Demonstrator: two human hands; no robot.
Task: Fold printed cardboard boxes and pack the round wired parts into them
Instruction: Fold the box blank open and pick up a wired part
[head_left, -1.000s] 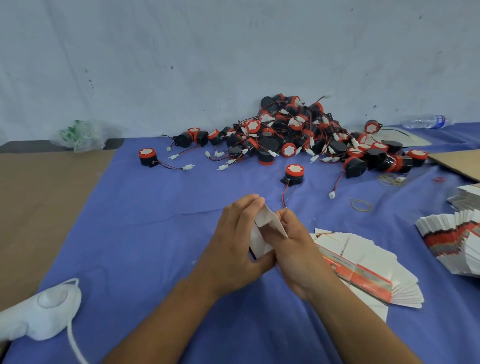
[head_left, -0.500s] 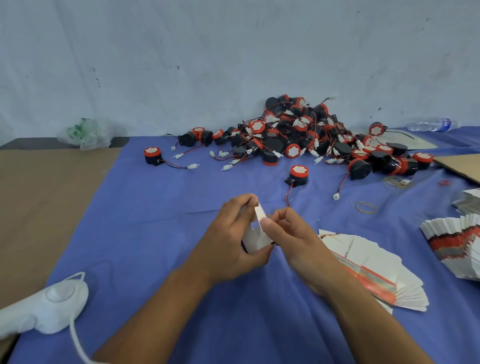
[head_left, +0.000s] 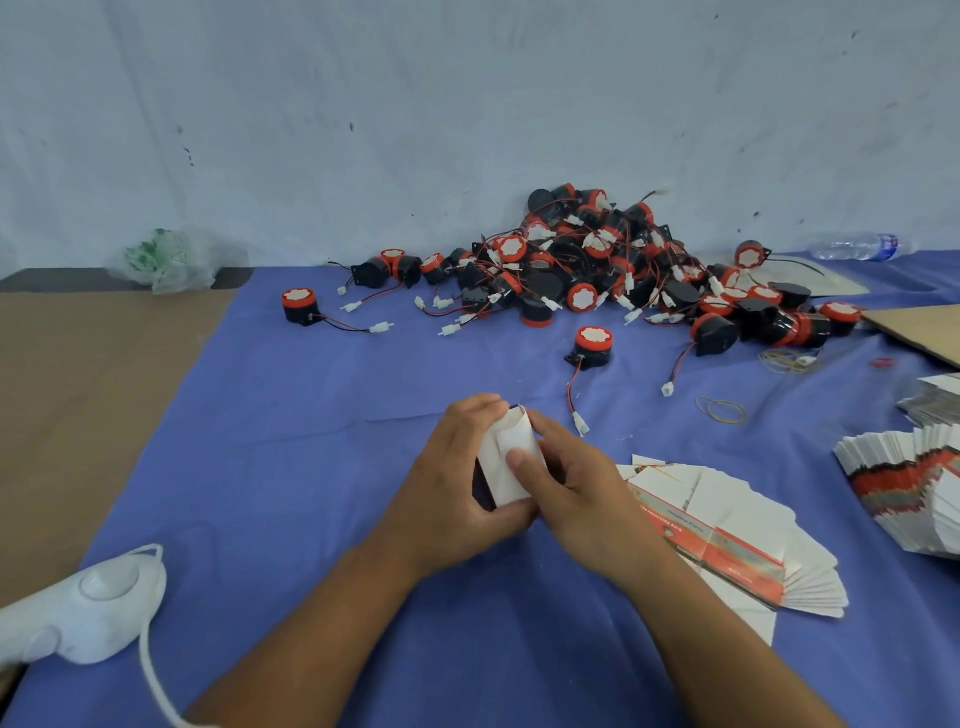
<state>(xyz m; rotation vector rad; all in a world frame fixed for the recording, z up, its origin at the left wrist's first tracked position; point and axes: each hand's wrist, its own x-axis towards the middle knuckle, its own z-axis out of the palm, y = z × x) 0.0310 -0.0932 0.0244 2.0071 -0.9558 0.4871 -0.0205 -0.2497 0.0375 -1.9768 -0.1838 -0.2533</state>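
Observation:
Both hands hold a small white cardboard box (head_left: 506, 457) above the blue cloth (head_left: 311, 441). My left hand (head_left: 457, 483) grips its left side, fingers curled over the top. My right hand (head_left: 576, 483) holds the right side, with the thumb pressing on the white face. A pile of round black-and-red wired parts (head_left: 597, 260) lies at the back against the wall. One such part (head_left: 592, 345) stands alone just beyond the box, its red wire trailing toward my hands. A fanned stack of flat printed boxes (head_left: 727, 540) lies right of my right hand.
Another stack of flat boxes (head_left: 914, 483) sits at the far right. Rubber bands (head_left: 722, 409) lie near it. A white controller (head_left: 83, 603) with a cord rests at the lower left. A plastic bag (head_left: 171, 260) and a water bottle (head_left: 857, 247) lie by the wall.
The box has been turned and folded further between my hands, and a white face with a closed flap now shows. My right thumb has come onto that face.

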